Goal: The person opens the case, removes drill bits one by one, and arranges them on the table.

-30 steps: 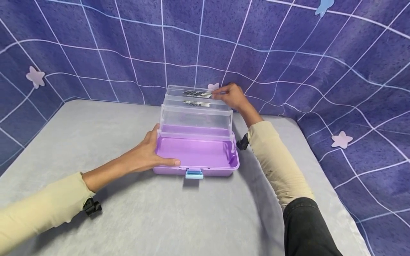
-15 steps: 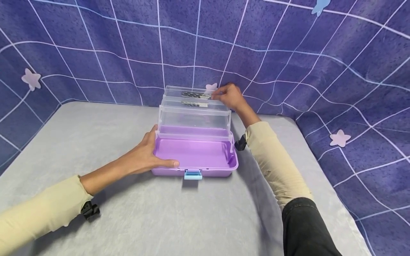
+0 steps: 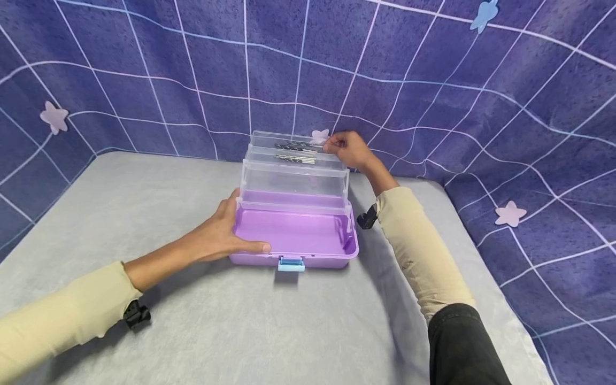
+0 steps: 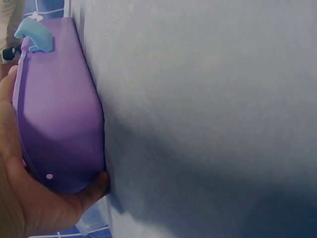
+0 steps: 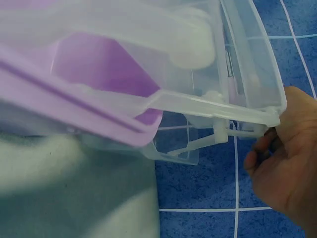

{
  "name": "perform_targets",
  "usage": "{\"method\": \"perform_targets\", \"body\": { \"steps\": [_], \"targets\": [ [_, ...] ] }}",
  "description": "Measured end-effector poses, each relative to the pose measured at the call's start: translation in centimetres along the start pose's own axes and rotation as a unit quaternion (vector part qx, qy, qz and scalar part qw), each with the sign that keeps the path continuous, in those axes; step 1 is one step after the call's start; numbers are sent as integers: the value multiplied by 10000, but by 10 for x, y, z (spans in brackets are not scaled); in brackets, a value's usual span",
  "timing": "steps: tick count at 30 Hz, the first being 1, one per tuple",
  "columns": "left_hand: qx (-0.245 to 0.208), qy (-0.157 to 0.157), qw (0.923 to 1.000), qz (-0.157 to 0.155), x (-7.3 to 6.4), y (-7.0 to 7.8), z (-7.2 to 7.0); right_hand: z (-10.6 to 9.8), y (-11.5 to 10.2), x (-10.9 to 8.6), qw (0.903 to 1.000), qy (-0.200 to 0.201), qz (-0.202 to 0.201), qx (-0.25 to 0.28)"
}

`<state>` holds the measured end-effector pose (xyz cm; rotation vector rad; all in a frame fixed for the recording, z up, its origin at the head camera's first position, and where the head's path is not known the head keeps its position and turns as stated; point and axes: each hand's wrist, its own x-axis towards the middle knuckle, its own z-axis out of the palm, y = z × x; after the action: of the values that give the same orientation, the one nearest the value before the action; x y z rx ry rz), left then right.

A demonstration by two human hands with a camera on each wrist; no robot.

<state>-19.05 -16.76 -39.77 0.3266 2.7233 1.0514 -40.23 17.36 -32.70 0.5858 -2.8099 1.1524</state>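
Note:
A purple toolbox [image 3: 295, 232] with a blue latch [image 3: 291, 264] lies open, its clear tiered trays [image 3: 295, 179] raised at the back. My left hand [image 3: 218, 232] grips the box at its left end, thumb over the front rim; in the left wrist view, fingers wrap the purple wall [image 4: 64, 109]. Several dark, spiral-fluted drill bits [image 3: 295, 159] with pale shanks lie in the upper trays. At the right end of the topmost tray, my right hand [image 3: 351, 151] pinches the shank end of one bit. In the right wrist view, the tray [image 5: 257, 64] partly hides those fingers.
A grey cloth [image 3: 289, 331] covers the table under the box. Close behind the trays stands a blue-purple curtain [image 3: 192, 69] with a grid pattern and stars. White hinge arms [image 5: 208, 106] join the trays at the side.
My right hand has shifted slightly right, with its fingers more curled. The drill bits in the top tray have spread apart, one angled towards my fingers. My left hand stays on the toolbox.

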Motion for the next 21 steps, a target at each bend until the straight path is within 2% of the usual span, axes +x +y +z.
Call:
{"method": "perform_targets", "body": {
  "steps": [8, 13, 21],
  "targets": [
    [-227, 59, 9997, 96, -1, -4, 1, -4, 4, -9, 9996, 145, -218, -103],
    [-174, 78, 9998, 102, -2, -3, 0, -7, 8, -11, 9991, 285, -257, 174],
    [-165, 61, 9998, 127, -1, -1, -1, -15, 15, -23, 9976, 226, -139, 645]
  ]
}}
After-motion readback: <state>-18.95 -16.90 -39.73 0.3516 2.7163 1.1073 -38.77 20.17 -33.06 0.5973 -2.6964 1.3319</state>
